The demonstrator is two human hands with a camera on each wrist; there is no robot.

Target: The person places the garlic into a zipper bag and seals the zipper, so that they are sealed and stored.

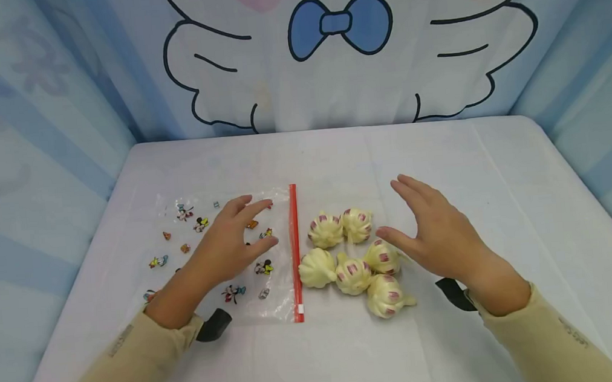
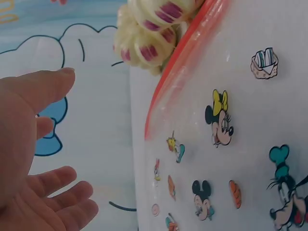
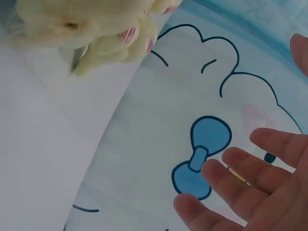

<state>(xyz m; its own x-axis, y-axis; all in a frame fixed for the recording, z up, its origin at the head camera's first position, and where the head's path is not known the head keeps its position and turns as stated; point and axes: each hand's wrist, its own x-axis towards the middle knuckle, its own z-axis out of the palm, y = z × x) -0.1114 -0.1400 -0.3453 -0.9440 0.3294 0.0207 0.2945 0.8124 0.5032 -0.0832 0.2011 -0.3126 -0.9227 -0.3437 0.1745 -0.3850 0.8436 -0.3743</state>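
Zip bag (image 1: pixel 224 253) flat on the table (image 1: pixel 353 357), garlic bulbs (image 1: pixel 350 260) clustered just right of it, left hand (image 1: pixel 229 246) over the bag, right hand (image 1: pixel 441 234) right of the bulbs

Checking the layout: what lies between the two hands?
In the head view, the bag's red zip strip and six garlic bulbs lie between the left hand and right hand.

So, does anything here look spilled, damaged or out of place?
Nothing stands out. The zip bag lies flat under the left hand, six garlic bulbs sit whole in a cluster beside its red seal, and the right hand hovers open.
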